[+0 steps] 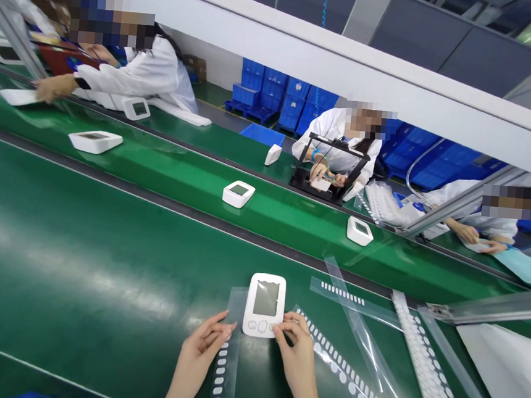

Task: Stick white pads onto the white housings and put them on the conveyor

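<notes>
A white monitor (266, 301) with a grey screen lies face up on the green table in front of me, three buttons below its screen. My right hand (297, 344) is at its lower right corner, thumb on the right-hand button and fingers bent round the edge. Whether a small sticker is under that thumb is hidden. Just left of the monitor, my left hand (204, 342) pinches the edge of a clear strip (230, 375) bearing a row of white oval stickers. The upper end of this strip reaches beside the monitor.
More sticker strips (348, 370) and a long white sticker strip (428, 362) lie to the right. Beyond the dark rail, a green conveyor (175, 172) carries several monitors (238, 194). Co-workers (336, 131) in white coats work across it. A metal post (492, 312) stands at the right.
</notes>
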`<state>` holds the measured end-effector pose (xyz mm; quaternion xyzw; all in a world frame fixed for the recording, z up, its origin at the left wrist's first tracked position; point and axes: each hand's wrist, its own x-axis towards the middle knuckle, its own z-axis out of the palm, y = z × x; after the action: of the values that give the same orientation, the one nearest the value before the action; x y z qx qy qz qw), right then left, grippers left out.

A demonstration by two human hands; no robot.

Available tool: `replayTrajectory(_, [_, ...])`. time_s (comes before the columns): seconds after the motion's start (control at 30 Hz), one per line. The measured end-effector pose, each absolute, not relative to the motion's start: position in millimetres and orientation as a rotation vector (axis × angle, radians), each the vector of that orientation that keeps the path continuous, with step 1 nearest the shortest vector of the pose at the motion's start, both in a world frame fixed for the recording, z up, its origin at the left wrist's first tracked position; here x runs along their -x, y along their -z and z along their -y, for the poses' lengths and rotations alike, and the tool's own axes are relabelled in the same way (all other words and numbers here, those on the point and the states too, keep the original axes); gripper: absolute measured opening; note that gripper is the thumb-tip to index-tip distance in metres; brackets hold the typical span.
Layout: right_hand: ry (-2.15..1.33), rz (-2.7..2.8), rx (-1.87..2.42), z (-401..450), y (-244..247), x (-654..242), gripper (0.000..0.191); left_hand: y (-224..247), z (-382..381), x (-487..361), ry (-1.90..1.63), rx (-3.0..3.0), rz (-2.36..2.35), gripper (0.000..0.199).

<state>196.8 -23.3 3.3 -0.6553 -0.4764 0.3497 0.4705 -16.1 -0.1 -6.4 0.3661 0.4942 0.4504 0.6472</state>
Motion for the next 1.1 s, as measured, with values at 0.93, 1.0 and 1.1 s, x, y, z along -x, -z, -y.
replayTrajectory(0.93, [-1.103, 1.103, 1.582, 3.3, -24.2, -210.6, 0.021, 6.6, 1.2, 18.2, -0.988, -0.846, -1.111, 0.043])
replayTrajectory(1.0, [-1.064, 1.1, 1.629, 5.3, -20.2, -207.9, 0.027, 4.7, 1.3, 17.5, -0.972, -0.909, -1.132, 0.037])
replayTrajectory(1.1, [-1.018, 1.134, 1.674, 6.9, -13.4, -205.6, 0.04, 3.4, 0.9, 16.1, -0.963, -0.981, -1.14, 0.036])
